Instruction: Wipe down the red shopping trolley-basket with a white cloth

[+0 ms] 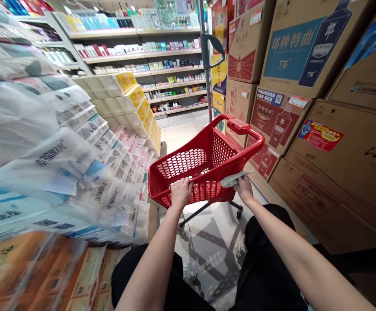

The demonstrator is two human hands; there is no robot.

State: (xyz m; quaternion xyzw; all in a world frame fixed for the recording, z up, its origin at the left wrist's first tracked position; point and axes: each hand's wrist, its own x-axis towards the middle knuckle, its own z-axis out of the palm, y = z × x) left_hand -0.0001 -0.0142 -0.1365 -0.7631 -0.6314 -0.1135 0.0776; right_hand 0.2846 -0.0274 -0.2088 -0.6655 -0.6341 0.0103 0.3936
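Observation:
A red plastic shopping cart with perforated sides stands before me on wheels, its handle to the upper right. My left hand is closed over the rim of the basket's near side. In my right hand is a folded pale grey-green cloth, pressed against or held close to the cart's side below the handle. The basket's visible inside shows bare red mesh. Fingertips of my left hand are hidden behind the rim.
Stacked cardboard boxes rise along the right. Plastic-wrapped packs are piled on the left, orange packs nearest. Shelves of small goods stand behind. A grey pole rises beyond the cart. Pale floor tiles lie underneath.

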